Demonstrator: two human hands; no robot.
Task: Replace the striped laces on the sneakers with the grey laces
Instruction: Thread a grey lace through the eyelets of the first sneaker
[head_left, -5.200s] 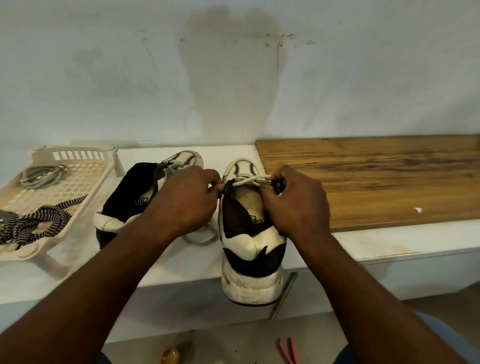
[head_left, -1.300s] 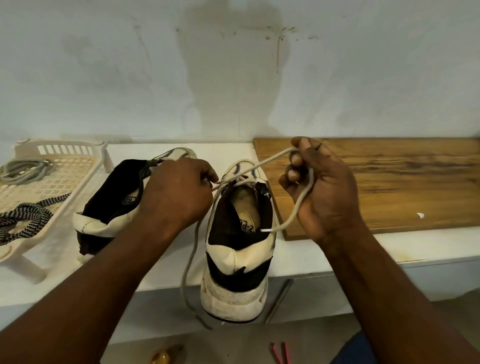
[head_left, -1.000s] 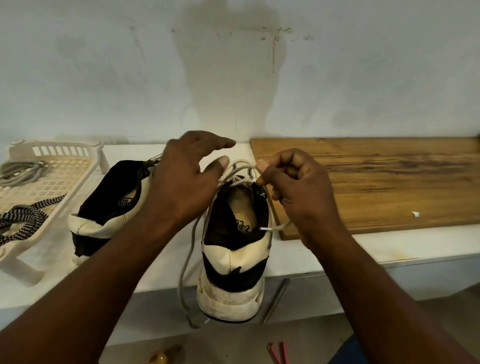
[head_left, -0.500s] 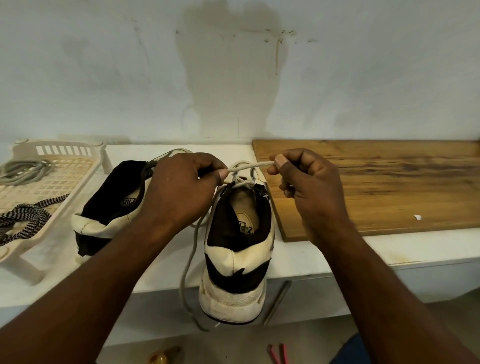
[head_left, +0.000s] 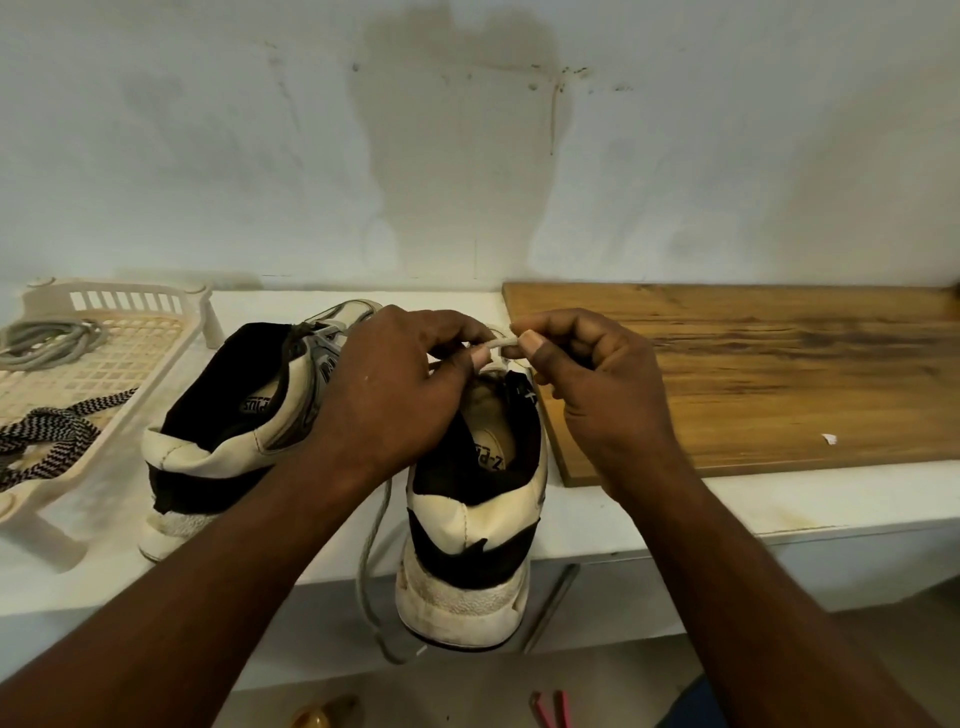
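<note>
Two black-and-white sneakers stand heel toward me on a white shelf. The right sneaker (head_left: 470, 525) overhangs the shelf's front edge. Above its tongue my left hand (head_left: 387, 395) and my right hand (head_left: 592, 384) each pinch a short stretch of its grey lace (head_left: 498, 344) between thumb and finger. One end of that lace (head_left: 370, 561) hangs down the sneaker's left side below the shelf edge. The left sneaker (head_left: 228, 431) leans beside it with grey lacing. A striped lace (head_left: 49, 434) and a spare grey lace (head_left: 49, 343) lie in a cream plastic tray (head_left: 156, 343) at the left.
A wooden board (head_left: 753, 374) lies flat on the shelf to the right, with a small white scrap (head_left: 829, 439) on it. A stained white wall stands close behind. Below the shelf are a metal rod (head_left: 550, 608), something pink (head_left: 553, 709) and a yellowish object (head_left: 322, 717).
My right hand let the long loop of grey lace go slack, then came in close to my left hand. Both now pinch a short stretch over the tongue.
</note>
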